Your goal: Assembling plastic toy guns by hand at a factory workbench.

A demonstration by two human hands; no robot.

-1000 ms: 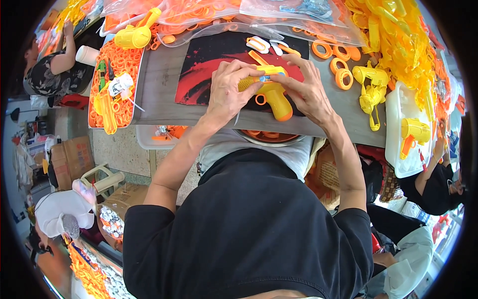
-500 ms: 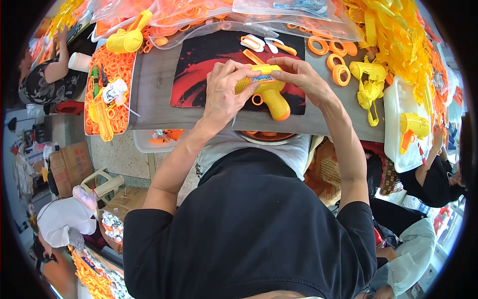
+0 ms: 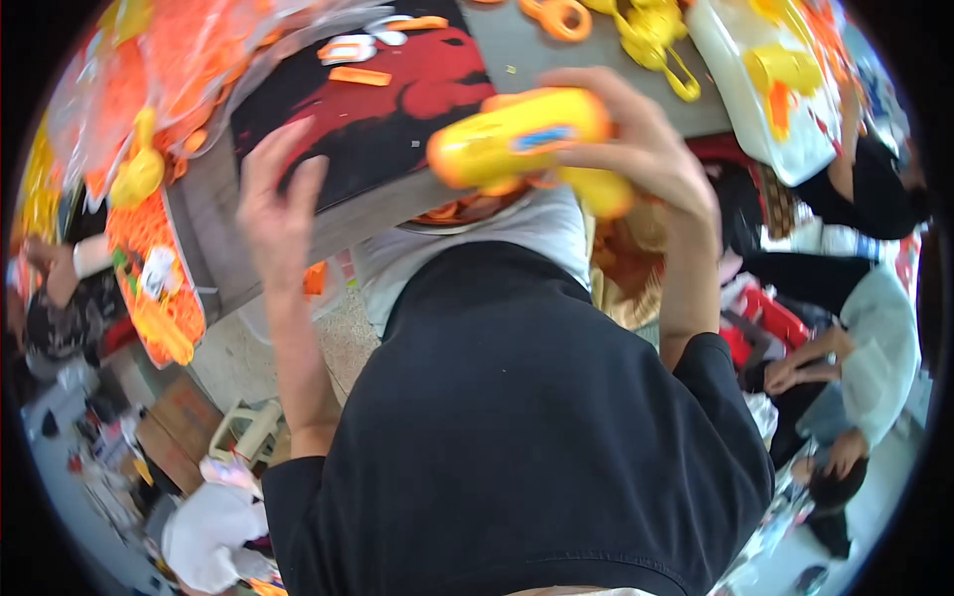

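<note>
My right hand (image 3: 644,147) is closed around a yellow and orange toy gun (image 3: 487,147) with a blue label, lifted above the table's front edge. Motion smears the gun, and its handle slants down under my fingers. Away to the left, my left hand (image 3: 278,194) has its thumb and fingers spread, holding nothing. It is over the edge of a black and red mat (image 3: 407,99). Several small orange and white parts lie on the mat, among them an orange strip (image 3: 360,76).
At the left, a tray of orange rings (image 3: 144,238) holds tools. Bagged orange parts (image 3: 189,70) are piled behind it. To the right are orange rings (image 3: 558,18), yellow toy parts (image 3: 651,35) and a white bin (image 3: 730,74). A bowl (image 3: 467,217) sits below the table edge.
My left hand has let go of the toy gun and moved left, fingers spread. My right hand keeps the gun, now raised off the mat and tilted. The whole view has turned and shifted.
</note>
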